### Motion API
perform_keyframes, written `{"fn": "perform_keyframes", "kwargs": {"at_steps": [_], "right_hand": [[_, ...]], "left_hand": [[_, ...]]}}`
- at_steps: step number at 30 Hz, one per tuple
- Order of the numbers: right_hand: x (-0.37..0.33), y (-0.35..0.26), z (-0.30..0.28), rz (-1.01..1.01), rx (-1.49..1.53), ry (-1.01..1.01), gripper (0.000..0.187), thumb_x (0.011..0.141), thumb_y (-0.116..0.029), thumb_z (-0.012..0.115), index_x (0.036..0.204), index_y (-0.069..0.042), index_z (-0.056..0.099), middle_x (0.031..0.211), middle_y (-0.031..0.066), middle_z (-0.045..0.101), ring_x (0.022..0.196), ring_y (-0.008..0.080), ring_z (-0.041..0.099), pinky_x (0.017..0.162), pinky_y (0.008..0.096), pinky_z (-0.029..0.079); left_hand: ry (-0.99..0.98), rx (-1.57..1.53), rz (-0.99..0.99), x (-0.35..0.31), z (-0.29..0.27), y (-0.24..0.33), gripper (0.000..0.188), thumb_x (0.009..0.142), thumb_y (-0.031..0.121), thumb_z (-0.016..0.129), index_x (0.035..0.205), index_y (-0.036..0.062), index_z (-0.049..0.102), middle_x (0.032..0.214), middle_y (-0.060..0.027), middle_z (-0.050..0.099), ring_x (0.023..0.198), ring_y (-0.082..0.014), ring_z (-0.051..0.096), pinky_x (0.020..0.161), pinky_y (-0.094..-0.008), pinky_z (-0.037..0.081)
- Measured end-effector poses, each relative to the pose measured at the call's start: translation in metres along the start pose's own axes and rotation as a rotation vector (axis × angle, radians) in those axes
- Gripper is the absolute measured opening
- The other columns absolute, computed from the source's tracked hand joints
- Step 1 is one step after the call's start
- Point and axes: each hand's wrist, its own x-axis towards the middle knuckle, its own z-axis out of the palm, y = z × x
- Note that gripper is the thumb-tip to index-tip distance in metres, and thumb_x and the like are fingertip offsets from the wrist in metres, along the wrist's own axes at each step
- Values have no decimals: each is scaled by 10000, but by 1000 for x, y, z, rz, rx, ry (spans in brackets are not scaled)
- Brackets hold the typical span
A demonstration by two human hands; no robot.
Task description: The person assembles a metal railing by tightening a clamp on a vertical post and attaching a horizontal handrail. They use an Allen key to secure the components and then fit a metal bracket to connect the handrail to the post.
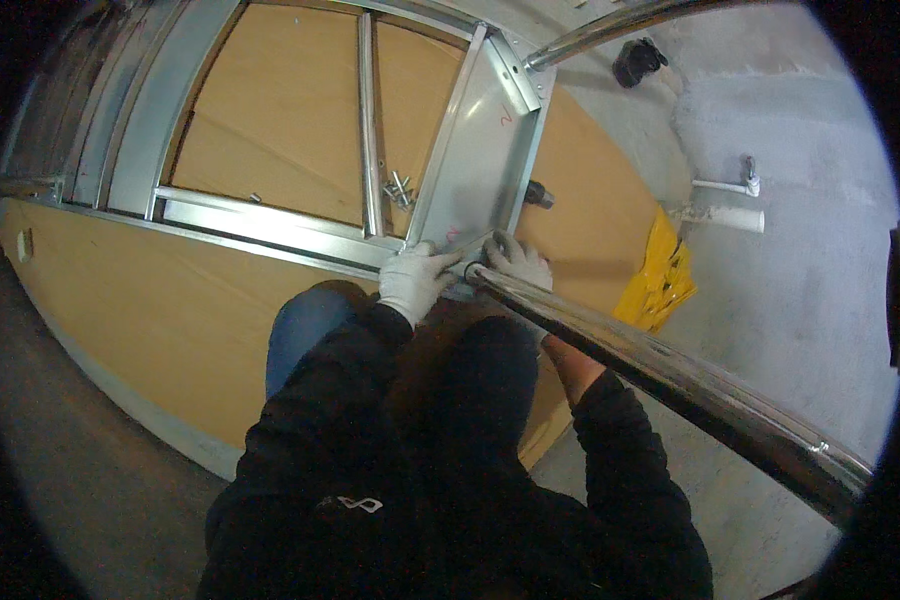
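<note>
A silvery metal frame lies on brown board, with a wide metal panel along its right side. At the frame's near right corner, beside the lower end of a shiny metal tube, both my white-gloved hands work close together. My left hand is on the near side of the corner, fingers bent and closed at the tube's end. Across the tube, my right hand curls its fingers against the panel's edge; the tube hides part of its wrist. Whatever small piece the fingertips hold is hidden.
Several bolts lie beside the frame's crossbar. A dark cylindrical object sits right of the panel. Another tube rises from the far corner. Yellow plastic, a black object and a white pipe are at right.
</note>
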Motion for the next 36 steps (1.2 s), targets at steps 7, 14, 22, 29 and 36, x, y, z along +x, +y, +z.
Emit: {"fn": "perform_keyframes", "kwargs": {"at_steps": [7,14,22,29,36], "right_hand": [[4,10,11,-49,13,18,577,848,-484,533,1345,-200,460,1405,96,409,1198,367,459,951,491,433],[20,13,-19,-105,249,-120,613,826,-471,594,1348,-178,462,1398,129,408,1179,388,470,938,495,446],[20,32,-25,382,753,138,486,730,-309,738,1058,14,583,1065,166,619,929,286,621,808,370,496],[25,19,-22,541,1076,-65,484,748,-329,739,973,67,574,872,145,647,743,182,622,653,317,506],[25,28,6,578,1143,-111,481,757,-338,734,982,58,581,840,116,643,734,165,609,651,305,496]], "left_hand": [[-43,73,-127,4,-11,7,283,778,374,680,858,103,688,882,-87,629,822,-293,625,714,-406,488],[-115,28,-115,9,-18,1,295,785,379,672,847,91,670,881,-102,637,819,-309,623,703,-425,482],[-7,38,-130,1,-12,3,227,789,333,682,861,119,656,828,-82,609,816,-302,617,691,-432,481],[-51,62,-108,7,-16,16,246,790,345,684,849,110,643,832,-78,608,840,-280,614,688,-418,482],[-37,119,-86,11,-14,24,225,822,298,659,895,87,635,855,-104,603,830,-305,605,702,-424,491]]}}
